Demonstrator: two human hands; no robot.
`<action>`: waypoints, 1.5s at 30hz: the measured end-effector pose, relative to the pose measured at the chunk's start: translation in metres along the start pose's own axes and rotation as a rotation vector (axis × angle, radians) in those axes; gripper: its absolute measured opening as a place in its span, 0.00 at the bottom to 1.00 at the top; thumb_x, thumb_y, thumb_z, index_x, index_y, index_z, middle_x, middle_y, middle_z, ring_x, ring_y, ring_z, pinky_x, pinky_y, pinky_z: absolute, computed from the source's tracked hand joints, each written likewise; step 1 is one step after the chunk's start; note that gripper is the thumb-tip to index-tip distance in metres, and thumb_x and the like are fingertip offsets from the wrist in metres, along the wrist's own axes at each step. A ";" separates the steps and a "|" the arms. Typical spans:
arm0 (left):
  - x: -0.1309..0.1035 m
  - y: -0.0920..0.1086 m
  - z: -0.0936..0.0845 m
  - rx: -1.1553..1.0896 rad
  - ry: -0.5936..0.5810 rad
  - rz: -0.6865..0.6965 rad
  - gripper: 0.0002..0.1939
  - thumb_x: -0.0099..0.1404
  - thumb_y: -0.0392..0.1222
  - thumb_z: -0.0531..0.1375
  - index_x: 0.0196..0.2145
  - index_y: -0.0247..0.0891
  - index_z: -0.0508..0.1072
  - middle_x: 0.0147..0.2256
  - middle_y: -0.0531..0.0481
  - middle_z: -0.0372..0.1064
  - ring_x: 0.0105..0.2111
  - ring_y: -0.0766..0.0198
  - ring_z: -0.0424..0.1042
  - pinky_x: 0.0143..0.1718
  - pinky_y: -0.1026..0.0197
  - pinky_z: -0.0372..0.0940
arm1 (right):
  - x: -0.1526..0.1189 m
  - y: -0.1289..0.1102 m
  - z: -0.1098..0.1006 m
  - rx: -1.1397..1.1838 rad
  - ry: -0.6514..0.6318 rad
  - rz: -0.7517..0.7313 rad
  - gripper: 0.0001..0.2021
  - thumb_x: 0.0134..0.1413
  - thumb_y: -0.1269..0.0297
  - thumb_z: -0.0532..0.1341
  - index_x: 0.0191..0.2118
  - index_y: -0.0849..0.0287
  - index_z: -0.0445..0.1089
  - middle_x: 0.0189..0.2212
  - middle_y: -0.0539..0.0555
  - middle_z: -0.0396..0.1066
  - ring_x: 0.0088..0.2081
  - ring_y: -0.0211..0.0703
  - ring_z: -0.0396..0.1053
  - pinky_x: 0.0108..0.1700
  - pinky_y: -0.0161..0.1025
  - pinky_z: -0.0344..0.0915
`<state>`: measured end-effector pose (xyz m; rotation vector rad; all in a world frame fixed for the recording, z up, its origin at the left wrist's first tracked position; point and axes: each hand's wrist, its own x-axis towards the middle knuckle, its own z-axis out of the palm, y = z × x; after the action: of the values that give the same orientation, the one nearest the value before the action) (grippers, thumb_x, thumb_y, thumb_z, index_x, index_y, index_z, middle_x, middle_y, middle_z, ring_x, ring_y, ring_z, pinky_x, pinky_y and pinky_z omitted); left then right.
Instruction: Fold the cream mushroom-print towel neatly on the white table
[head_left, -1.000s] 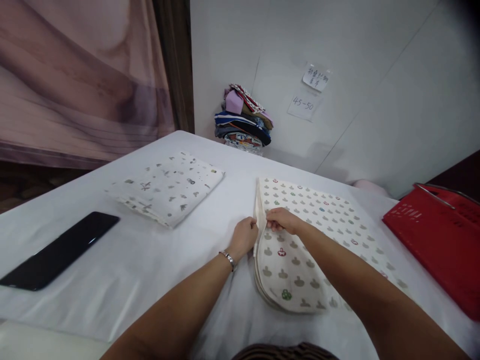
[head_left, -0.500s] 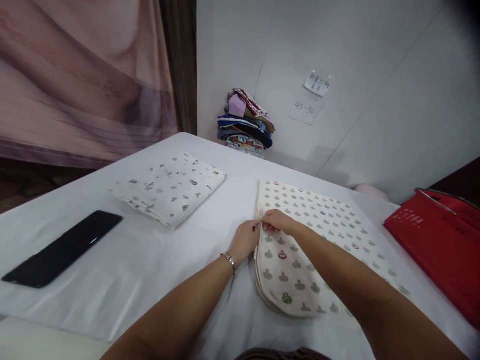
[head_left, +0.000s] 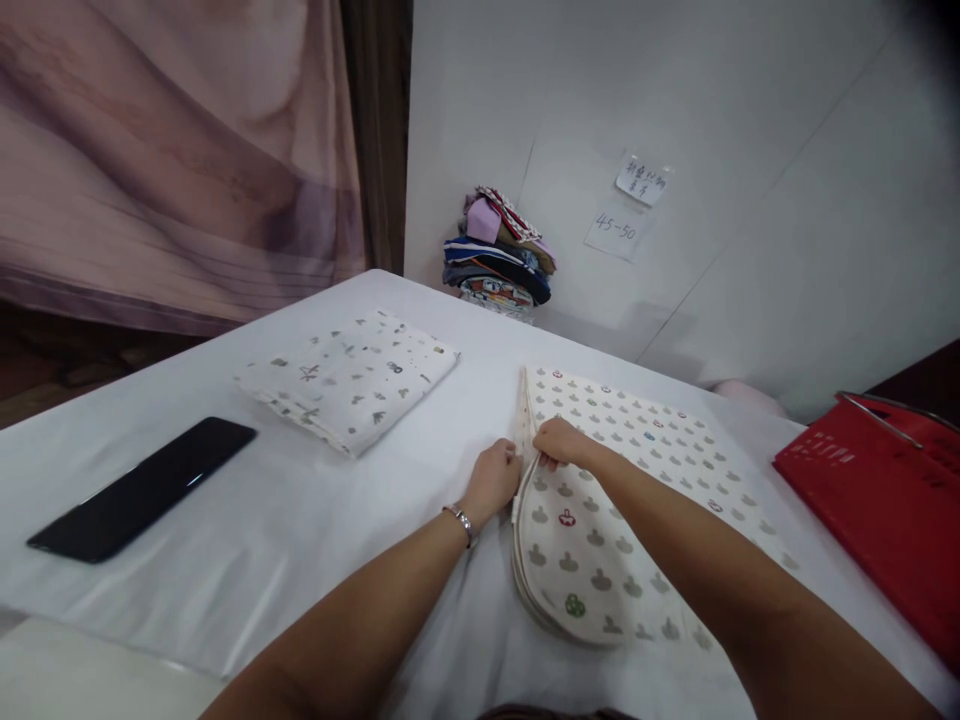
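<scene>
A folded cream cloth [head_left: 622, 500] with grey, red, green and blue prints lies in layers in front of me, its near left corner rounded. My right hand [head_left: 561, 442] is closed on the left edge of its top layer, pulling it slightly up and away from the layers below. My left hand [head_left: 495, 478], with a silver band on the wrist, has its fingers curled at the edge of the lower layers; the fingertips are partly hidden.
To the left lie a second folded white printed cloth [head_left: 360, 380] and a flat black glossy slab [head_left: 146, 490]. A red basket [head_left: 885, 480] with a metal handle stands at right. Folded clothes [head_left: 499, 250] are stacked by the wall at the white table's [head_left: 330, 560] far edge.
My right hand has moved slightly right with the top layer's edge, opening a gap between it and the lower layers. My left hand stays almost in place. The view has shifted slightly.
</scene>
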<state>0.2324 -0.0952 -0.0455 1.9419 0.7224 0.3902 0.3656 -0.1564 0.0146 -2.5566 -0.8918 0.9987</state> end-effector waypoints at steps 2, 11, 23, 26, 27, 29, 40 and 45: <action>0.001 0.000 0.000 0.003 -0.008 -0.024 0.14 0.59 0.41 0.57 0.43 0.34 0.70 0.34 0.45 0.74 0.34 0.62 0.70 0.36 0.63 0.61 | -0.001 0.000 -0.001 -0.028 0.008 -0.001 0.08 0.44 0.73 0.56 0.18 0.62 0.64 0.19 0.56 0.72 0.16 0.38 0.67 0.17 0.32 0.58; 0.004 0.001 0.000 0.025 -0.002 -0.067 0.19 0.52 0.31 0.56 0.44 0.34 0.68 0.31 0.49 0.72 0.32 0.63 0.70 0.33 0.64 0.60 | -0.002 -0.010 0.006 -0.164 0.086 -0.066 0.09 0.45 0.76 0.57 0.18 0.62 0.66 0.14 0.56 0.68 0.18 0.41 0.69 0.22 0.33 0.62; -0.002 0.000 0.008 -0.153 0.035 0.068 0.21 0.57 0.32 0.53 0.49 0.38 0.63 0.29 0.54 0.66 0.30 0.67 0.67 0.33 0.66 0.60 | 0.007 -0.027 0.009 -0.161 -0.049 0.013 0.13 0.45 0.77 0.57 0.15 0.62 0.65 0.06 0.53 0.61 0.12 0.40 0.62 0.17 0.33 0.61; -0.001 -0.002 0.009 -0.184 0.026 0.084 0.18 0.59 0.36 0.52 0.48 0.37 0.63 0.28 0.54 0.66 0.29 0.66 0.67 0.32 0.65 0.60 | 0.007 -0.027 0.010 -0.100 -0.076 0.040 0.12 0.47 0.77 0.56 0.16 0.61 0.64 0.07 0.52 0.61 0.13 0.41 0.64 0.17 0.33 0.62; -0.001 -0.002 0.009 -0.194 0.024 0.084 0.17 0.60 0.38 0.52 0.48 0.37 0.63 0.27 0.54 0.66 0.28 0.66 0.66 0.32 0.64 0.60 | 0.007 -0.027 0.011 -0.082 -0.084 0.046 0.12 0.47 0.77 0.55 0.17 0.61 0.63 0.07 0.52 0.62 0.13 0.41 0.65 0.17 0.33 0.63; -0.003 -0.001 0.008 -0.208 0.019 0.083 0.16 0.61 0.42 0.52 0.47 0.37 0.63 0.27 0.54 0.66 0.28 0.65 0.66 0.31 0.64 0.59 | 0.008 -0.025 0.011 -0.049 -0.107 0.055 0.11 0.48 0.77 0.54 0.18 0.61 0.63 0.07 0.52 0.62 0.14 0.42 0.66 0.18 0.33 0.64; -0.011 0.011 0.005 -0.100 0.025 0.008 0.08 0.56 0.34 0.54 0.36 0.39 0.63 0.25 0.56 0.62 0.26 0.67 0.62 0.28 0.65 0.54 | 0.035 -0.020 -0.031 -0.092 -0.316 0.046 0.08 0.51 0.69 0.57 0.25 0.66 0.69 0.22 0.59 0.74 0.21 0.42 0.72 0.24 0.34 0.69; -0.011 0.013 0.004 -0.054 -0.009 -0.014 0.04 0.55 0.34 0.53 0.29 0.40 0.60 0.25 0.56 0.61 0.26 0.67 0.59 0.28 0.64 0.52 | 0.080 -0.039 -0.080 -0.274 0.133 -0.065 0.10 0.57 0.66 0.54 0.38 0.64 0.69 0.34 0.59 0.75 0.31 0.41 0.74 0.28 0.30 0.68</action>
<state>0.2299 -0.1089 -0.0355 1.8857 0.7123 0.3878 0.4487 -0.0768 0.0487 -2.7564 -1.1353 0.7212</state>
